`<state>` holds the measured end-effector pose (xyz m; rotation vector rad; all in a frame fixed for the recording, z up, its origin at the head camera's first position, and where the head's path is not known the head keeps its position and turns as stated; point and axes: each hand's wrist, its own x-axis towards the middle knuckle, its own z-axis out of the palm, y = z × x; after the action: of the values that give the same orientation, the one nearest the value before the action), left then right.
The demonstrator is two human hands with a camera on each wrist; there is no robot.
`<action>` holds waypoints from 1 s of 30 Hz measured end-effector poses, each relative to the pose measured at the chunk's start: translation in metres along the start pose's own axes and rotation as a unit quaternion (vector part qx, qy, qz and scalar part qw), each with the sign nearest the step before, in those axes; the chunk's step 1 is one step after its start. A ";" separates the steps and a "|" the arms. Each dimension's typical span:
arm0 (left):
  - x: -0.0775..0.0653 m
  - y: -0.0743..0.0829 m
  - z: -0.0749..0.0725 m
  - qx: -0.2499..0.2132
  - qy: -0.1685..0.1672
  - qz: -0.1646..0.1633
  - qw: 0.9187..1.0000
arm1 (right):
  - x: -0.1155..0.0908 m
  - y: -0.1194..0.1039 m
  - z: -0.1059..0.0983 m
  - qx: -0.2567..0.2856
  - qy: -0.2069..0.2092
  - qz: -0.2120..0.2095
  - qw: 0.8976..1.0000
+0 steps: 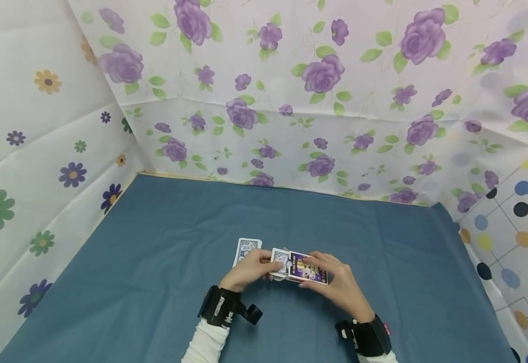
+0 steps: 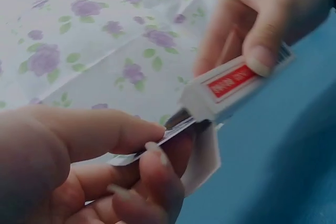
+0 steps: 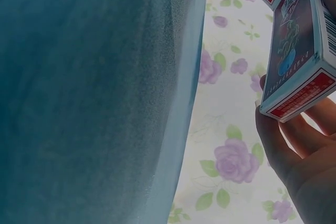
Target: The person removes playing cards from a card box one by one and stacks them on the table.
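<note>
My right hand (image 1: 342, 285) holds a playing-card box (image 1: 307, 268), thumb on one side and fingers on the other. The box has a dark picture face with red-labelled ends. From its open left end stick out playing cards (image 1: 280, 258) with blue-and-white backs. My left hand (image 1: 250, 268) pinches these cards between thumb and fingers. In the left wrist view, the box's white flap (image 2: 205, 161) hangs open below the cards. Just behind my left hand, a stack of blue-backed cards (image 1: 248, 245) lies on the table, partly covered by that hand.
A blue cloth (image 1: 164, 242) covers the table. Flower-printed sheets (image 1: 246, 116) rise at the back and left, and a sheet with coloured dots (image 1: 513, 237) stands on the right. Each wrist wears a black strap (image 1: 220, 307) with a camera.
</note>
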<state>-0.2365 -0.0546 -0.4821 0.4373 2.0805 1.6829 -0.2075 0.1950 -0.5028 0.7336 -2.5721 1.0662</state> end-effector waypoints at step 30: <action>-0.021 -0.018 -0.058 -0.193 0.170 -0.034 0.966 | -0.001 0.000 -0.001 0.004 -0.003 0.014 1.000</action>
<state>-0.2480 -0.1177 -0.4868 -0.0521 1.8853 2.1780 -0.2064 0.1958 -0.5029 0.7058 -2.5931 1.0845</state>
